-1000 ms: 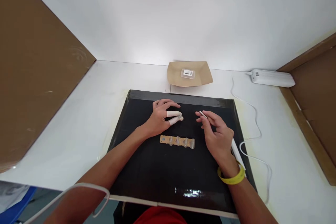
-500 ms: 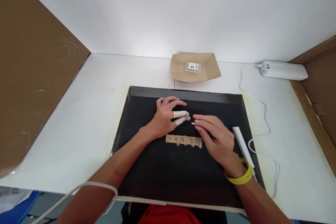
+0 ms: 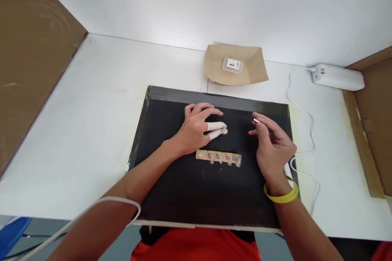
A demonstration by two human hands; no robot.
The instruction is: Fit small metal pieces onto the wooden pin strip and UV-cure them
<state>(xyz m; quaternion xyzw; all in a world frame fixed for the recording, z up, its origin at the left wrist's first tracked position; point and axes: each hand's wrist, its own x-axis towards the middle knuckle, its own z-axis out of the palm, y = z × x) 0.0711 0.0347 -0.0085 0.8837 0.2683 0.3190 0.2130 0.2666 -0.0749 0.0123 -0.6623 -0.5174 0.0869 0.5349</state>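
My left hand (image 3: 199, 128) rests over the black mat (image 3: 202, 195), white covers on its thumb and index finger. Those two fingertips pinch a small clear and pale piece (image 3: 225, 130); its kind is too small to tell. To the right, my right hand (image 3: 274, 144) is raised above the mat, its thumb and fingers closed on a thin white piece (image 3: 256, 120), mostly hidden by the fingers. Between me and my left hand lies a tan strip (image 3: 202, 155) bearing several clear, curved tips with small shiny dots.
Behind the mat a brown paper tray (image 3: 252, 63) holds a clear labelled box (image 3: 232, 65). A white power unit (image 3: 338, 76) stands at the back right, and a white cable (image 3: 312, 122) runs down the right side. Cardboard walls (image 3: 36, 49) flank the white table (image 3: 101, 102).
My right hand has moved right and up, away from my left hand, with the white piece in its fingers. The left hand keeps its pinch. The camera view has shifted slightly.
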